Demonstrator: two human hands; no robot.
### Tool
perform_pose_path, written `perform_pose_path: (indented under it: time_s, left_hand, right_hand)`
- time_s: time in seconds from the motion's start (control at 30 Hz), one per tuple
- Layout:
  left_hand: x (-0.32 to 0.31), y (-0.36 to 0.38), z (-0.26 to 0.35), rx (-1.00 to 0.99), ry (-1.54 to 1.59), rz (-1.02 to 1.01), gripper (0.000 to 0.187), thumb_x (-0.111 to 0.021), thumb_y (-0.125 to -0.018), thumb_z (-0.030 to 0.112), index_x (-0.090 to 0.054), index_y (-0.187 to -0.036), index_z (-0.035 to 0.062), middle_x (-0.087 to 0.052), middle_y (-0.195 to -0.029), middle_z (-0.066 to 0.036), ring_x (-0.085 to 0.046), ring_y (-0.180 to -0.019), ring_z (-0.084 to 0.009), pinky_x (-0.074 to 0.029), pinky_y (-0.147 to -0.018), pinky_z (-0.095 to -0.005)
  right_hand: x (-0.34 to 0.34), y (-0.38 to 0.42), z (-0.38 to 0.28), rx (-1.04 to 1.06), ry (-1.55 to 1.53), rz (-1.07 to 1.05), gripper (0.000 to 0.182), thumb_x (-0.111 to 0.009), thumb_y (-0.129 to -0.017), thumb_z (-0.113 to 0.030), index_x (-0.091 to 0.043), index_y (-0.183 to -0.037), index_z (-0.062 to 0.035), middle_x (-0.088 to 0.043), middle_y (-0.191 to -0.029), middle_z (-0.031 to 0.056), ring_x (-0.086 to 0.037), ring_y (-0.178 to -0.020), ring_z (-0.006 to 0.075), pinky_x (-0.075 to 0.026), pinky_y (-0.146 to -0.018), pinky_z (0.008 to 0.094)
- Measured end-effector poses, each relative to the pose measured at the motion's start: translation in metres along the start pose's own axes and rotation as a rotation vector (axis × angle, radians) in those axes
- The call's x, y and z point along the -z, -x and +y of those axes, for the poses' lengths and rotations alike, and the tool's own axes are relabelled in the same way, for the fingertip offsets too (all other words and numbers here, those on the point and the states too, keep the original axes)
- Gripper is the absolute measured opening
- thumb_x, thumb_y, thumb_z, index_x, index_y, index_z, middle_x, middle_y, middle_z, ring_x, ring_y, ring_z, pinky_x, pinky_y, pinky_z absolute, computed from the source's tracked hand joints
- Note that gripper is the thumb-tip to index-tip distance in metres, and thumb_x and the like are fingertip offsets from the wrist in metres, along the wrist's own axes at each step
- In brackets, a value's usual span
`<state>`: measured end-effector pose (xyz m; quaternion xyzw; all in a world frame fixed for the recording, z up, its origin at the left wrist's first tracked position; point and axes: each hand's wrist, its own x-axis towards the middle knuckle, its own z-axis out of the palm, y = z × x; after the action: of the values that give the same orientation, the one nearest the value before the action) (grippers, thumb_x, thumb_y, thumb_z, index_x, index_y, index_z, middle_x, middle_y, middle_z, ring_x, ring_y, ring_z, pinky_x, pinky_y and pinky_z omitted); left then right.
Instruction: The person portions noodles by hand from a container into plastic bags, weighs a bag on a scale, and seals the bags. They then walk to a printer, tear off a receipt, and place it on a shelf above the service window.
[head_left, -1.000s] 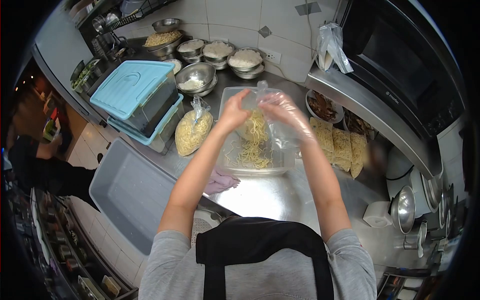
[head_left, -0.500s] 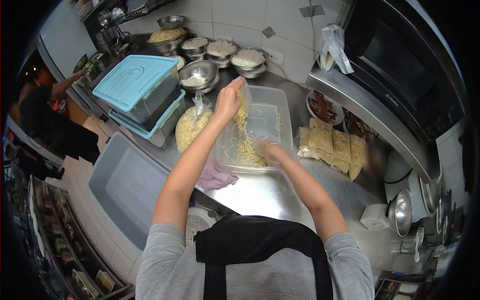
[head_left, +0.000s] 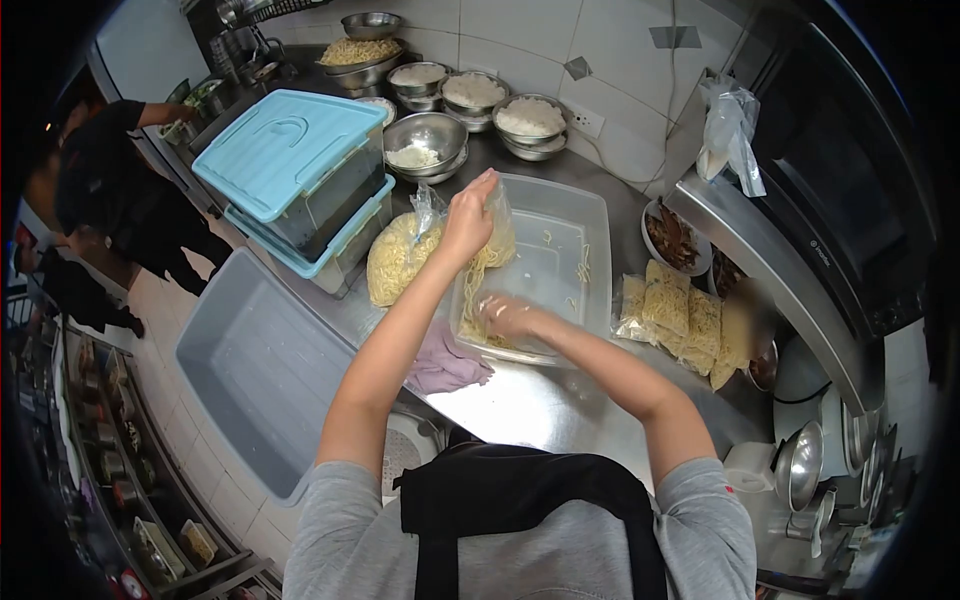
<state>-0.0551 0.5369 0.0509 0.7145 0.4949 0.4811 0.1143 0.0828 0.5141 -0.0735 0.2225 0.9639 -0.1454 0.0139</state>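
My left hand [head_left: 468, 222] is closed on the top of a clear plastic bag [head_left: 500, 225], holding it up over the left side of a translucent plastic bin [head_left: 592, 300]. Yellow noodles [head_left: 474, 283] show in the bag and hang down into the bin. Low in the bin, my right hand [head_left: 510, 316] has its fingers curled in the noodles at the near left corner, somewhat blurred. A few loose strands stick to the bin's right side. Just left of the bin sits a tied bag of noodles [head_left: 398, 262].
Blue-lidded boxes [head_left: 290, 150] are stacked at left, above a grey tub [head_left: 262, 375]. A purple cloth [head_left: 446, 362] lies before the bin. Metal bowls [head_left: 425, 135] stand behind; noodle packs [head_left: 690, 318] lie right. Another person [head_left: 125, 190] stands far left.
My right hand has moved left within the bin, and the noodles there are gathered toward the left corner. My left hand still holds the bag up. The whole view has shifted slightly.
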Motion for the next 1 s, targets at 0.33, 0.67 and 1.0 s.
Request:
perform_pose_path:
  time_s: [0.33, 0.67, 1.0]
  left_hand:
    - [-0.003, 0.000, 0.006, -0.038, 0.031, -0.023, 0.053, -0.040, -0.060, -0.014, -0.050, -0.112, -0.0091, -0.046, -0.121, -0.025, -0.043, -0.116, -0.0342, -0.033, -0.100, -0.0356]
    - [-0.001, 0.000, 0.009, -0.026, -0.017, -0.123, 0.058, -0.042, -0.061, -0.011, -0.048, -0.118, -0.0034, -0.045, -0.125, -0.021, -0.041, -0.118, -0.0327, -0.032, -0.100, -0.0349]
    - [0.017, -0.021, 0.008, 0.059, 0.016, -0.321, 0.062, -0.043, -0.059, -0.011, -0.050, -0.119, 0.0019, -0.047, -0.125, -0.019, -0.044, -0.117, -0.0297, -0.036, -0.096, -0.0317]
  right_hand:
    - [0.010, 0.003, -0.033, -0.229, -0.511, -0.290, 0.038, -0.048, -0.083, -0.032, -0.060, -0.099, 0.0002, -0.061, -0.084, 0.0128, -0.055, -0.076, 0.0210, -0.044, -0.071, 0.0344]
    - [0.022, -0.020, -0.060, -0.281, -1.060, -0.292, 0.028, -0.055, -0.075, -0.019, -0.060, -0.093, 0.0018, -0.060, -0.080, 0.0055, -0.053, -0.069, 0.0140, -0.044, -0.062, 0.0300]
    - [0.034, 0.013, -0.013, -0.078, -1.101, -0.083, 0.031, -0.062, -0.071, -0.008, -0.058, -0.100, 0.0017, -0.061, -0.093, 0.0100, -0.058, -0.085, 0.0154, -0.046, -0.075, 0.0272]
